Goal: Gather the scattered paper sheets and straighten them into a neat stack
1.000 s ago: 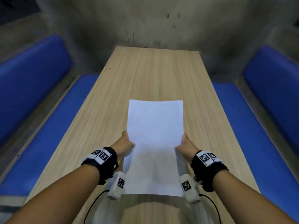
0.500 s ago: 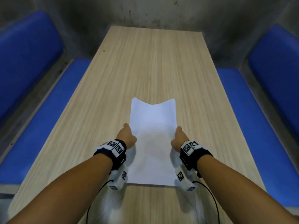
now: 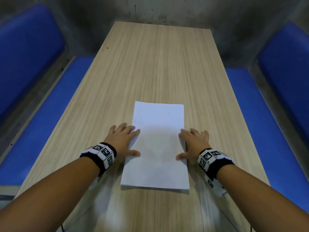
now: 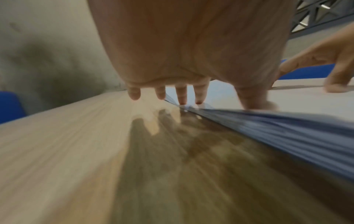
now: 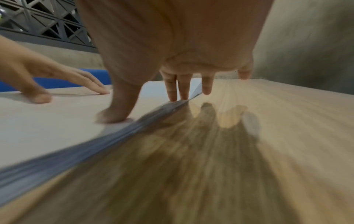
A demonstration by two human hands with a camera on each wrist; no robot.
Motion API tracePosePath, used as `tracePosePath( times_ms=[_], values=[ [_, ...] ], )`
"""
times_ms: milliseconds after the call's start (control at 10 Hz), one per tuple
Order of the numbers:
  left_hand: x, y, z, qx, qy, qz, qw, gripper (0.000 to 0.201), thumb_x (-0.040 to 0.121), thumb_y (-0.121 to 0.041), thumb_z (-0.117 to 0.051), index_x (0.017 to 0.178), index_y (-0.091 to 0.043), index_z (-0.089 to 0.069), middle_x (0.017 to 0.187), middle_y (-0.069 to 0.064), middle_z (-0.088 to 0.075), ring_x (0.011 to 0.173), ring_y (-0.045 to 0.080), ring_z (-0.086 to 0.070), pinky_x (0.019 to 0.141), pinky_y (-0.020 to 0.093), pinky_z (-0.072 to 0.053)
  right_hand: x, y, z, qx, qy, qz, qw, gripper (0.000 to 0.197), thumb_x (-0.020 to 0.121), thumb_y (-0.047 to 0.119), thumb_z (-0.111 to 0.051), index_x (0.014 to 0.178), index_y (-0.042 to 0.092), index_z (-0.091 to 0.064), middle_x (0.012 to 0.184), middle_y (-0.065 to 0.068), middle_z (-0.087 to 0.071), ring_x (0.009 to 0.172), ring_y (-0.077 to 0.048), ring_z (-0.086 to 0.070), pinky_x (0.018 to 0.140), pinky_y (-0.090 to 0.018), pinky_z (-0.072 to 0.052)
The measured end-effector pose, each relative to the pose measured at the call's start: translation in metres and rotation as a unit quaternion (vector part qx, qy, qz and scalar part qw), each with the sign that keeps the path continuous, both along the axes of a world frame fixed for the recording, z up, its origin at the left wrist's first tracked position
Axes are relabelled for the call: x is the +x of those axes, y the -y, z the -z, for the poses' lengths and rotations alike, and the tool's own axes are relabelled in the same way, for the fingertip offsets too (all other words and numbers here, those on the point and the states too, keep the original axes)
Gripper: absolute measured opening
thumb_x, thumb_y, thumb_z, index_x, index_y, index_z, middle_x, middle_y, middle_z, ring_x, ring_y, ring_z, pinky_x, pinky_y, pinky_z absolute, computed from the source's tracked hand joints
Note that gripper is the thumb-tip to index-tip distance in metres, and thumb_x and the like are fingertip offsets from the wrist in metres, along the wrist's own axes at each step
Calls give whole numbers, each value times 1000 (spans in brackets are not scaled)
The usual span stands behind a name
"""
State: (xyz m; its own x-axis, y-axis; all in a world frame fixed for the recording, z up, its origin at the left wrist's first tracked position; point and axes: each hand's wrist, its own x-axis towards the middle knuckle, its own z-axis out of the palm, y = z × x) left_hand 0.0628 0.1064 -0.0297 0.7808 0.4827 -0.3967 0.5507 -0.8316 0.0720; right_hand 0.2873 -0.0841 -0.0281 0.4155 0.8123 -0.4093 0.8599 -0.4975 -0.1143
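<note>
A stack of white paper sheets (image 3: pixel 158 144) lies flat on the wooden table (image 3: pixel 150 64), its edges lined up. My left hand (image 3: pixel 124 139) rests open at the stack's left edge, thumb and two fingertips on the paper, the other fingers on the wood. My right hand (image 3: pixel 192 143) mirrors it at the right edge. In the left wrist view the left hand (image 4: pixel 184 94) has straight fingers touching the stack's side (image 4: pixel 277 125). In the right wrist view the right hand (image 5: pixel 184 91) touches the stack's side (image 5: pixel 76 153) with its thumb on top.
Blue padded benches (image 3: pixel 50 123) (image 3: pixel 260 124) run along both long sides of the table, with blue backrests behind them. A grey concrete wall (image 3: pixel 158 9) closes the far end. Bare wood lies beyond the stack and on either side.
The stack was held up and bowed between both gripping hands; it now lies flat on the table. Both hands have let go and spread open at its side edges.
</note>
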Motion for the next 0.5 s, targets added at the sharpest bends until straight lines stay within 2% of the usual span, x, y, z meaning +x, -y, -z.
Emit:
tracePosePath(
  times_ms=[100, 200, 400, 500],
  values=[
    [-6, -2, 2, -20, -70, 27, 997, 126, 56, -86, -53, 153, -34, 8, 164, -8, 8, 151, 25, 12, 118, 58, 8, 4, 10, 3, -50, -24, -21, 998, 132, 44, 67, -75, 150, 30, -5, 161, 14, 4, 148, -23, 9, 110, -64, 16],
    [-7, -1, 6, -18, -73, 27, 997, 131, 54, -84, -58, 152, -33, 13, 164, -8, 14, 151, 26, 15, 117, 59, 9, 5, 11, 7, -54, -33, -18, 998, 139, 42, 65, -78, 150, 32, 1, 160, 15, 9, 148, -22, 14, 109, -64, 20],
    [-3, 3, 0, -10, -81, 25, 996, 132, 55, -81, -61, 153, -31, 12, 164, -6, 13, 151, 26, 14, 117, 58, 8, 4, 11, 5, -59, -29, -22, 998, 139, 41, 66, -78, 150, 31, 1, 160, 14, 8, 148, -21, 14, 109, -64, 19],
    [-3, 9, -9, -28, -48, 15, 998, 136, 51, -82, -63, 152, -32, 12, 165, -4, 11, 152, 25, 10, 118, 56, 4, 1, 10, 0, -35, -32, -29, 998, 140, 39, 70, -76, 150, 32, 0, 160, 13, 10, 147, -21, 17, 110, -63, 18]
  ],
)
